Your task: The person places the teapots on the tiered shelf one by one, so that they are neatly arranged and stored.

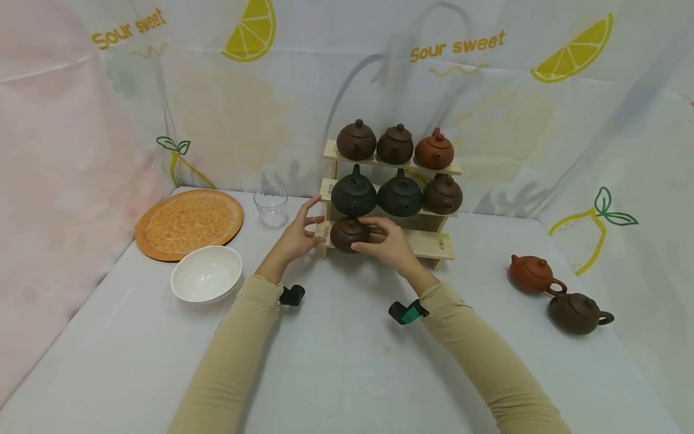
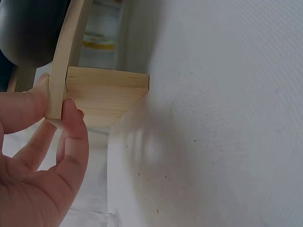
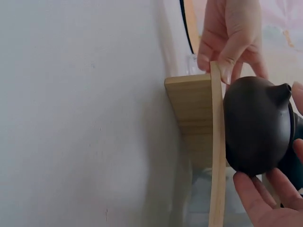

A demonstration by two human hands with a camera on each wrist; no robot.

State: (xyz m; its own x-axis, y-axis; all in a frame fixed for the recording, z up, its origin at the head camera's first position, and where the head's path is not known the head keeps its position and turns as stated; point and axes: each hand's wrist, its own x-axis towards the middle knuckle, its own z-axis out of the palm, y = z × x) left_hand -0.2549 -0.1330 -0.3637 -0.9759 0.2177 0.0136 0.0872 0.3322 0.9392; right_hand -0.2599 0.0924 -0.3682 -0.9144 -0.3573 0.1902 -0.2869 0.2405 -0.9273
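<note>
A three-tier wooden rack (image 1: 434, 244) stands at the back of the table with several clay teapots on its upper two shelves. A dark brown teapot (image 1: 346, 234) sits at the left end of the bottom shelf. My right hand (image 1: 370, 236) curls round it, thumb on top by the lid. In the right wrist view the teapot (image 3: 255, 125) rests against the shelf plank (image 3: 217, 156), with my fingers (image 3: 258, 196) below it. My left hand (image 1: 313, 228) pinches the rack's left end. The left wrist view shows thumb and finger (image 2: 71, 127) clamped on the plank's edge (image 2: 59, 71).
A reddish teapot (image 1: 534, 272) and a brown teapot (image 1: 576, 312) stand on the table at the right. At the left are a white bowl (image 1: 206, 273), a glass (image 1: 271, 207) and an orange round tray (image 1: 188, 223). A printed cloth hangs behind.
</note>
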